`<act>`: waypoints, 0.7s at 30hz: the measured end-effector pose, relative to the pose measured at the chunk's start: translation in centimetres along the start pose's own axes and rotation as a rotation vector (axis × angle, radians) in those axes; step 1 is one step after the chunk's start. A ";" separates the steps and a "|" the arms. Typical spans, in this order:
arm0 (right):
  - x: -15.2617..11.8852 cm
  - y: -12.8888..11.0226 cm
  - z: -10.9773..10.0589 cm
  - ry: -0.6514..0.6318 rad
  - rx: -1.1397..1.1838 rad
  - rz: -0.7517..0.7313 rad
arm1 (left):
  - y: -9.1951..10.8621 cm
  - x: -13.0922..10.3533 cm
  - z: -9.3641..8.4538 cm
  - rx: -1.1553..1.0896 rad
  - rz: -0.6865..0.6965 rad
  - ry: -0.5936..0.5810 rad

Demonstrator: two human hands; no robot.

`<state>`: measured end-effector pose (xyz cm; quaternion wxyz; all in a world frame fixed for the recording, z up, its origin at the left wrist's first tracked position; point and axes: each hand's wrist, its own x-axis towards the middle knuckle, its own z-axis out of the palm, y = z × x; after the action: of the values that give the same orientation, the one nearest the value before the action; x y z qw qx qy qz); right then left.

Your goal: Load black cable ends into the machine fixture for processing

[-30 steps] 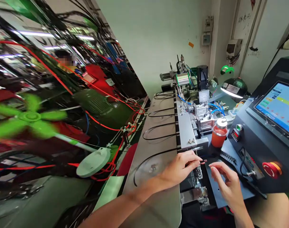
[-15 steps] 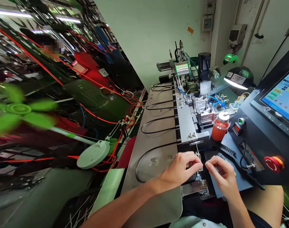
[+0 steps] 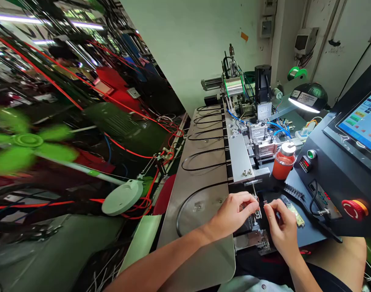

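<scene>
My left hand (image 3: 236, 211) is closed in a pinch at the small metal clamp fixture (image 3: 256, 215) on the near end of the machine. What its fingertips grip, if anything, is too small to make out. Just to the right, my right hand (image 3: 281, 223) pinches thumb and forefinger together, with a tiny reddish piece showing at the tips that I cannot name. A gap separates the two hands. Beside my left hand, a looped black cable (image 3: 185, 199) lies on the steel plate (image 3: 200, 259), its ends running toward the machine's rail. A strip of small pale parts (image 3: 296, 214) rests right of my right hand.
More black cable loops (image 3: 194, 155) line the plate farther back. An orange-red jar (image 3: 283, 164) and a black brush (image 3: 295, 192) stand near the control panel with its red stop button (image 3: 352, 209). A lamp (image 3: 309, 97) lights the machine. A green fan (image 3: 29, 140) spins at left.
My right hand has shifted slightly left and turned, uncovering the strip of pale parts. A tiny piece now shows at its fingertips. My left hand stays at the fixture, its fingers slightly lower.
</scene>
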<state>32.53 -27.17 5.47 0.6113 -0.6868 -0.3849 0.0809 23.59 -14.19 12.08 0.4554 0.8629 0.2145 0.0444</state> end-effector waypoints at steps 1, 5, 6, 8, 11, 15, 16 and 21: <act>0.2 0.2 -0.4 -0.004 -0.006 0.029 | -0.2 0.2 -0.2 0.062 -0.003 0.019; 0.7 0.8 -1.3 0.076 -0.030 0.111 | -0.7 0.8 -0.5 0.232 -0.048 0.024; 0.7 0.9 -1.3 0.082 -0.029 0.123 | -0.8 0.9 -0.5 0.250 -0.059 0.013; 0.7 1.1 -1.3 0.079 -0.030 0.133 | -0.9 1.0 -0.4 0.278 -0.070 0.004; 0.6 1.3 -1.1 0.067 -0.047 0.137 | -0.9 1.1 -0.2 0.294 -0.071 0.006; 0.6 1.7 -1.1 0.045 -0.051 0.127 | -0.7 1.2 -0.1 0.311 -0.092 0.005; 0.7 1.9 -1.2 0.028 -0.049 0.121 | -0.7 1.2 -0.1 0.320 -0.100 0.005; 1.7 2.5 -1.0 -0.156 -0.036 0.116 | -0.5 1.5 0.1 0.329 -0.118 0.004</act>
<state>35.36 -26.73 4.07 0.5614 -0.7103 -0.3923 0.1625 24.80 -13.42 11.45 0.3093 0.9116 0.2701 -0.0167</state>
